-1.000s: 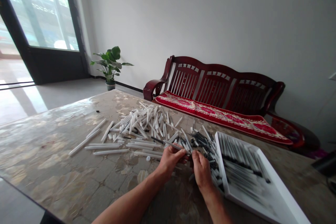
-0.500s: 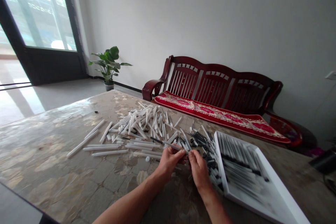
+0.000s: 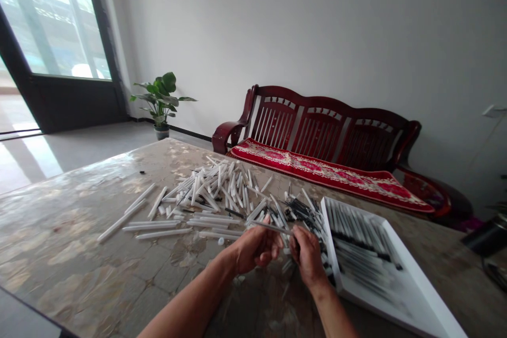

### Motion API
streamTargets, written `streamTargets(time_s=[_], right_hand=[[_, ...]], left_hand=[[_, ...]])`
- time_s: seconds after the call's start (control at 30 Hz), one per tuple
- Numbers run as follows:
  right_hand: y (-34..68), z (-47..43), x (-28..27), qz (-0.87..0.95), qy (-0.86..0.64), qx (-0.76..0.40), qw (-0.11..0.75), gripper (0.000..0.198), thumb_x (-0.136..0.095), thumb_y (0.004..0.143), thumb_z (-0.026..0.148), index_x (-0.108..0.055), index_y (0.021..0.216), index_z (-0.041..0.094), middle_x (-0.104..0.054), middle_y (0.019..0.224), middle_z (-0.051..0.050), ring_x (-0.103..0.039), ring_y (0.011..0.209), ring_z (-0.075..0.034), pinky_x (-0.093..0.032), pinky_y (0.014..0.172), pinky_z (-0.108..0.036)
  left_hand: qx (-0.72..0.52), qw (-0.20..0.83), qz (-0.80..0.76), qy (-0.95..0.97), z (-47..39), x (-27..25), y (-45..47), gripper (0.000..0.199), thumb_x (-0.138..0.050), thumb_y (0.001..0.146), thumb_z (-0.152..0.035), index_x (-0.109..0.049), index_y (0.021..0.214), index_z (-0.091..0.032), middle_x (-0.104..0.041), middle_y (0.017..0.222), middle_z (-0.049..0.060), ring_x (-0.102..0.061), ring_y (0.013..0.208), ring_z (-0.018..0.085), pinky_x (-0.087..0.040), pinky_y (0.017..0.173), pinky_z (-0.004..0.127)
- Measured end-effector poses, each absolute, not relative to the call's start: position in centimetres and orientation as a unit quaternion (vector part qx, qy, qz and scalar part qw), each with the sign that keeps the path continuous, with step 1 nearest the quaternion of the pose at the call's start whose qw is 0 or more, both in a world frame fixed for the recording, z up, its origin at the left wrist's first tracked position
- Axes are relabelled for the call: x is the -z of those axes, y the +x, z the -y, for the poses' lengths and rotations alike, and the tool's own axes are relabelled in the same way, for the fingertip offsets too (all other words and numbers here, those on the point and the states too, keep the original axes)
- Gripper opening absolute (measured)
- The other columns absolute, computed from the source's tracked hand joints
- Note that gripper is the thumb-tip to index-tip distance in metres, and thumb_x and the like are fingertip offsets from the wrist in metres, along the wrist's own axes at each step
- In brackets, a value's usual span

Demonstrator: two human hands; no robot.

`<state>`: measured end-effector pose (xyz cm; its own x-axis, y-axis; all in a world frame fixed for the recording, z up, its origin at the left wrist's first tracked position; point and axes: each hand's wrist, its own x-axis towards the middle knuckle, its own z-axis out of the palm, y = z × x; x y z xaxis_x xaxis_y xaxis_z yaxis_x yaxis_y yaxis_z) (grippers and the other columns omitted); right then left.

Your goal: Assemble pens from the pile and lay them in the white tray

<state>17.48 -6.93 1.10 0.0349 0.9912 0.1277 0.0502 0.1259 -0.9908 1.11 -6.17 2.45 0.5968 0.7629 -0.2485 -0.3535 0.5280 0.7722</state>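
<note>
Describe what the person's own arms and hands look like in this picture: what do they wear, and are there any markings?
Both forearms are bare up to the picture's lower edge, with no sleeves in sight. The left hand and right hand wear no gloves. No watch, bracelet or ring shows, and no markings can be made out.

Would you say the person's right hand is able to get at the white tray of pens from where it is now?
Probably yes. The right hand lies just beside the white tray's near-left rim with nothing between them, though its fingers already hold a thin pen part together with the left hand.
</note>
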Motion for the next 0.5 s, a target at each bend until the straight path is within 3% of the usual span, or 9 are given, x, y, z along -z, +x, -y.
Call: streamTargets(time_s=[0.13, 0.27, 0.43, 0.5], right_hand=[[17.4, 6.9, -1.0, 0.56, -0.492, -0.428, 0.51, 0.045, -0.049, 0.085, 0.06, -0.04, 0.059, 0.024, -0.037, 0.048, 0.007, -0.033, 0.041, -0.01, -0.028, 0.04, -0.023], [16.9, 7.1, -1.1, 0.588, -0.508, -0.381, 0.501, 0.039, -0.047, 0.088, 0.057, -0.058, 0.075, 0.021, -0.054, 0.058, 0.003, -0.048, 0.05, -0.013, -0.036, 0.046, -0.024], [15.4, 8.8, -1.7, 0.762, -0.488, -0.228, 0.36, 0.009, -0.062, 0.084, 0.028, -0.07, 0.086, 0.023, -0.07, 0.084, -0.003, -0.065, 0.08, -0.02, -0.048, 0.073, -0.028], [14.7, 9.7, -1.9, 0.823, -0.46, -0.169, 0.288, 0.018, -0.061, 0.082, 0.016, -0.071, 0.093, 0.026, -0.07, 0.093, -0.002, -0.066, 0.089, -0.021, -0.048, 0.079, -0.029]], left_hand=[[-0.286, 0.847, -0.258, 0.366, 6.6, -2.6, 0.5, 0.046, -0.07, 0.073, -0.058, -0.07, 0.068, -0.011, -0.054, 0.045, -0.001, -0.032, 0.031, 0.002, -0.015, 0.033, 0.016], [-0.378, 0.823, -0.261, 0.336, 6.1, -2.2, 0.4, 0.037, -0.082, 0.065, -0.047, -0.068, 0.068, -0.013, -0.058, 0.051, -0.001, -0.046, 0.038, 0.005, -0.03, 0.035, 0.015], [-0.582, 0.73, -0.271, 0.235, 4.6, -2.5, -0.1, 0.032, -0.087, 0.062, -0.033, -0.066, 0.078, -0.015, -0.065, 0.064, -0.002, -0.058, 0.05, 0.005, -0.046, 0.047, 0.013], [-0.616, 0.701, -0.288, 0.215, 4.2, -2.6, -0.3, 0.031, -0.086, 0.063, -0.028, -0.064, 0.081, -0.015, -0.067, 0.068, -0.001, -0.062, 0.056, 0.007, -0.049, 0.05, 0.013]])
